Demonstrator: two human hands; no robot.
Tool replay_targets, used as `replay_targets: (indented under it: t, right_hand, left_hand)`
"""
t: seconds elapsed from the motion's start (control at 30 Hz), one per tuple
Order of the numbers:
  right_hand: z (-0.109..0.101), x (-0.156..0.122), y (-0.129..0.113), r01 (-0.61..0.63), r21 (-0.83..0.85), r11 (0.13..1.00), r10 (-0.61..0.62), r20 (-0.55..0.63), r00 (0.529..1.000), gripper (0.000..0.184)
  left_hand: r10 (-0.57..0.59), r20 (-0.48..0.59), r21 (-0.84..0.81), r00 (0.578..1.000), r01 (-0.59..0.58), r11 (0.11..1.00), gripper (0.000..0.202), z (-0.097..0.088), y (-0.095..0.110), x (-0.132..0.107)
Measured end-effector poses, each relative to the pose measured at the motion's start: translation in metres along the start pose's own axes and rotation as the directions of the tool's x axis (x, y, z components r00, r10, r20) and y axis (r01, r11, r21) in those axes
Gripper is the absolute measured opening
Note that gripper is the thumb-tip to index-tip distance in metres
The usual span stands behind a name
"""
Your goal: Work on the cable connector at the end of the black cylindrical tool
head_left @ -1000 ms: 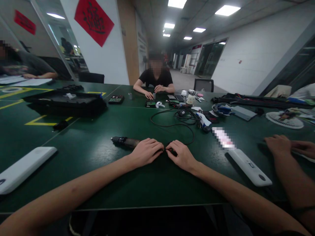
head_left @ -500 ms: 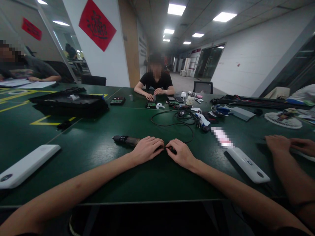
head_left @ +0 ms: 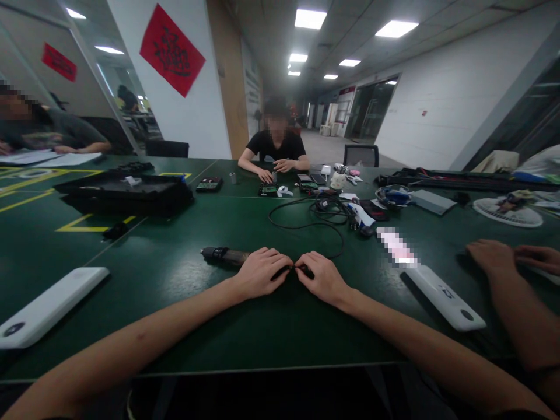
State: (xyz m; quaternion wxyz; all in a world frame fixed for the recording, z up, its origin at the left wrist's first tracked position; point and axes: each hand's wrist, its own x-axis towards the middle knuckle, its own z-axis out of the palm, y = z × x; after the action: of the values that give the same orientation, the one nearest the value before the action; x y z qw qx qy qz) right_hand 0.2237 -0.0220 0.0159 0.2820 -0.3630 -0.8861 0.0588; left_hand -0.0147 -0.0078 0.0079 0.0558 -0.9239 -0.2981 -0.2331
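An electric screwdriver (head_left: 225, 256) with a black nose lies on the green table, its tip to the left. My left hand (head_left: 263, 271) is closed around its rear end, palm down, hiding that part. Just to the right, my right hand (head_left: 321, 274) is closed in a pinch, its fingertips almost meeting those of my left hand. A black cable (head_left: 342, 239) curves down to behind my right hand, and a dark piece of it shows within those fingers. The exact contact between cable and screwdriver is hidden by my fingers.
White oblong devices lie at left (head_left: 55, 306) and right (head_left: 446, 297). Another person's hand (head_left: 492, 256) rests at far right. Across the table sits a person (head_left: 276, 146) handling small parts near circuit boards (head_left: 268, 189). A black tray-like housing (head_left: 122, 189) stands back left.
Both my hands stay pinched together at nearly the same spot, with only slight finger movement. The view has tilted slightly. The person across has shifted one hand a little.
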Motion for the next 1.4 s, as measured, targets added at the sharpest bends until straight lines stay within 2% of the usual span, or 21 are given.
replay_targets:
  t: [0.17, 0.37, 0.53, 0.7, 0.87, 1.03, 1.2, 1.4]
  right_hand:
    - [0.0018, -0.0019, -0.0010, 0.014, -0.018, 1.000, -0.014, -0.001, 1.000, 0.005]
    - [0.0009, -0.0016, -0.0012, 0.006, -0.007, 1.000, -0.007, -0.011, 1.000, 0.006]
    - [0.0000, -0.0001, 0.0001, 0.001, -0.009, 1.000, 0.000, 0.003, 1.000, 0.007]
    - [0.0010, -0.0002, 0.0011, 0.011, -0.013, 1.000, -0.011, -0.010, 1.000, 0.008]
    - [0.0025, -0.0018, -0.0007, 0.016, -0.024, 1.000, -0.017, -0.023, 1.000, 0.007]
    - [0.0019, -0.0020, -0.0017, 0.016, -0.023, 1.000, -0.016, -0.005, 1.000, 0.007]
    - [0.0014, -0.0001, -0.0002, 0.006, -0.016, 1.000, -0.006, 0.005, 1.000, 0.006]
    - [0.0021, 0.0006, -0.0007, -0.004, -0.017, 1.000, 0.004, 0.002, 1.000, 0.007]
  left_hand:
    - [-0.048, -0.013, 0.050, 0.999, 0.048, 0.998, 0.022, 0.0016, 0.0006, -0.0012]
    - [0.012, 0.005, 0.021, 1.000, -0.013, 1.000, 0.024, -0.0013, 0.0007, -0.0019]
    - [-0.036, 0.004, 0.038, 0.999, 0.036, 0.999, 0.021, 0.0006, -0.0016, -0.0001]
    - [0.004, 0.003, 0.025, 1.000, -0.004, 1.000, 0.023, 0.0008, -0.0009, 0.0001]
    - [-0.032, -0.011, 0.061, 0.999, 0.033, 0.998, 0.023, 0.0000, 0.0008, -0.0017]
    - [0.003, 0.013, 0.035, 1.000, -0.003, 0.999, 0.023, -0.0006, 0.0006, -0.0026]
    - [-0.037, 0.011, 0.036, 0.999, 0.037, 0.999, 0.022, -0.0003, -0.0006, -0.0008]
    - [0.007, 0.007, 0.022, 1.000, -0.007, 1.000, 0.023, -0.0023, -0.0005, -0.0008]
